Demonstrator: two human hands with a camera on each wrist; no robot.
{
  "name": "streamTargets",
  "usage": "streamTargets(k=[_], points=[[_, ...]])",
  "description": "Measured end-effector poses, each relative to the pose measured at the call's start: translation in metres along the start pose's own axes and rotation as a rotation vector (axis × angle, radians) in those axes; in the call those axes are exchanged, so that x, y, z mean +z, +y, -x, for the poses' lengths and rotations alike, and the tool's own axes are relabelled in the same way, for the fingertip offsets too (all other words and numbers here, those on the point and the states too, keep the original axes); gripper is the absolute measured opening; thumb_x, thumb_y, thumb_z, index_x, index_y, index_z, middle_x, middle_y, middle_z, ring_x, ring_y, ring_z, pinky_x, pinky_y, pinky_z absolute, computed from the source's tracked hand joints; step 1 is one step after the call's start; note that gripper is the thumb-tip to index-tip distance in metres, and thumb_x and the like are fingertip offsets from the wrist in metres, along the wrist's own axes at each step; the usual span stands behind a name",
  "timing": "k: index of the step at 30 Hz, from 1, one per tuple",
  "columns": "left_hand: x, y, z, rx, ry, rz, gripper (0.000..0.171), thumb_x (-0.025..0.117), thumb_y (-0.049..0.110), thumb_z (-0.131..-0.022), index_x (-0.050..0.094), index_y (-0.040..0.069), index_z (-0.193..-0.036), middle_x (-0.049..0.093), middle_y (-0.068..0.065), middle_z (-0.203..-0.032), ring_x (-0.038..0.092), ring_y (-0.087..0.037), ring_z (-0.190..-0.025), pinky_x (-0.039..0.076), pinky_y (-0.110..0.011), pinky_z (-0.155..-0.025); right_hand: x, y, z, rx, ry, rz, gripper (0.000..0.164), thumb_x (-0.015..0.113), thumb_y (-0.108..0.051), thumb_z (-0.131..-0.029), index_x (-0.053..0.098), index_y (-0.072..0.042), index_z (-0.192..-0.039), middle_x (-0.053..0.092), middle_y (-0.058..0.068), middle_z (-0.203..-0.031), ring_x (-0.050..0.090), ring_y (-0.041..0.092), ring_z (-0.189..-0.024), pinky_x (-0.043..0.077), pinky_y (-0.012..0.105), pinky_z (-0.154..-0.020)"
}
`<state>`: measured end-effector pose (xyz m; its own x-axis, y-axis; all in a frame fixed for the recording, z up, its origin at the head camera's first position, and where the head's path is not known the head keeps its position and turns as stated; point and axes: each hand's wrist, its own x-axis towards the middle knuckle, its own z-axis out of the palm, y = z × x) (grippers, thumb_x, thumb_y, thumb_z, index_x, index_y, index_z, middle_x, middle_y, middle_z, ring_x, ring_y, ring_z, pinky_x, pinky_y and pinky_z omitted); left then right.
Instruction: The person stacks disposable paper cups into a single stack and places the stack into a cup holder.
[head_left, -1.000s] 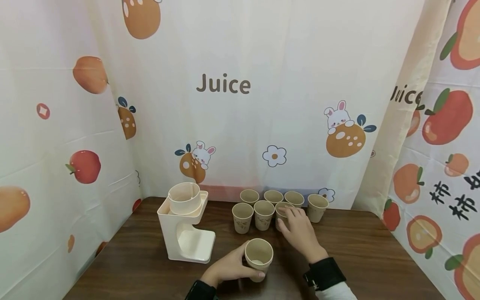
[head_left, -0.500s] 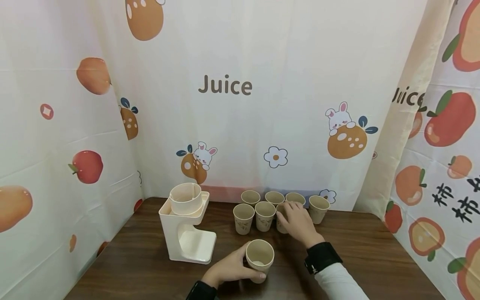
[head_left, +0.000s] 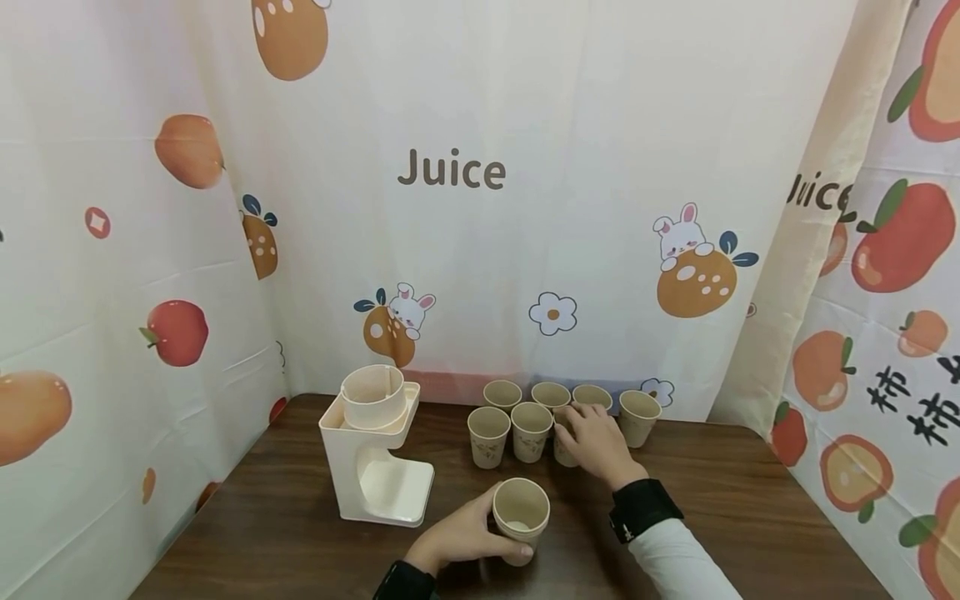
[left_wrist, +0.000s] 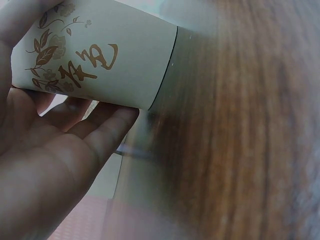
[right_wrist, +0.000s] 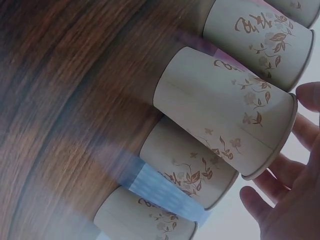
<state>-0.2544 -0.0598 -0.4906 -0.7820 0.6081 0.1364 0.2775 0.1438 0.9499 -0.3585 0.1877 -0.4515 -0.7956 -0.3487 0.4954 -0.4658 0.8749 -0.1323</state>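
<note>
while the left hand point(head_left: 468, 533) grips a brown-flowered cup point(left_wrist: 112, 55), the right point(head_left: 598, 443)'s hold on another point(right_wrist: 222, 110) is unclear.

My left hand point(head_left: 468, 532): bare; one black cuff point(head_left: 405, 582) at wrist. My right hand point(head_left: 596, 442): bare; one broad black wristband point(head_left: 647, 508), small pale detail at edge; one plain whitish sleeve point(head_left: 681, 560).

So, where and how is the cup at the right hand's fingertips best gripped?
Probably high on the wall of that cup, just below the rim, pinched from opposite sides, coming from the near right. It stands upright and widens toward the rim; the left neighbour cup and the back cup crowd its other sides.
</note>
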Motion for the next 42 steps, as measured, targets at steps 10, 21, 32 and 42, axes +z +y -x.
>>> streamTargets(k=[10, 21, 32, 42], points=[[-0.001, -0.001, 0.0, -0.004, -0.006, 0.001, 0.072, 0.077, 0.024, -0.075, 0.038, 0.025, -0.136, 0.054, -0.014, -0.126, 0.048, -0.028, -0.114, 0.035, -0.047, -0.098, -0.006, -0.001, 0.002, 0.019, -0.027, 0.0, 0.029, 0.059, -0.034, -0.09, 0.065, -0.018, -0.113, 0.06, 0.017, -0.115, 0.047, 0.037, -0.109, 0.042, 0.056, -0.089], [-0.002, 0.0, -0.001, -0.006, 0.001, -0.023, 0.071, 0.077, 0.028, -0.076, 0.038, 0.03, -0.135, 0.055, -0.01, -0.125, 0.049, -0.024, -0.114, 0.034, -0.049, -0.098, -0.018, -0.002, 0.006, 0.038, -0.092, -0.058, 0.029, 0.061, -0.036, -0.088, 0.066, -0.02, -0.112, 0.058, 0.015, -0.111, 0.047, 0.033, -0.106, 0.045, 0.053, -0.086], [0.001, 0.002, 0.001, -0.018, -0.003, -0.019, 0.072, 0.077, 0.026, -0.076, 0.038, 0.029, -0.135, 0.056, -0.004, -0.124, 0.049, -0.02, -0.113, 0.035, -0.048, -0.097, -0.038, -0.015, 0.016, 0.089, -0.248, -0.079, 0.035, 0.066, -0.038, -0.084, 0.062, -0.022, -0.114, 0.056, 0.016, -0.112, 0.046, 0.033, -0.105, 0.047, 0.051, -0.08], [-0.001, -0.002, 0.001, -0.037, -0.005, -0.019, 0.071, 0.077, 0.03, -0.076, 0.038, 0.032, -0.135, 0.056, 0.004, -0.122, 0.05, -0.015, -0.112, 0.035, -0.05, -0.097, -0.05, -0.028, 0.027, 0.114, -0.298, -0.093, 0.039, 0.069, -0.04, -0.08, 0.06, -0.023, -0.115, 0.057, 0.014, -0.109, 0.047, 0.03, -0.099, 0.048, 0.047, -0.077]])
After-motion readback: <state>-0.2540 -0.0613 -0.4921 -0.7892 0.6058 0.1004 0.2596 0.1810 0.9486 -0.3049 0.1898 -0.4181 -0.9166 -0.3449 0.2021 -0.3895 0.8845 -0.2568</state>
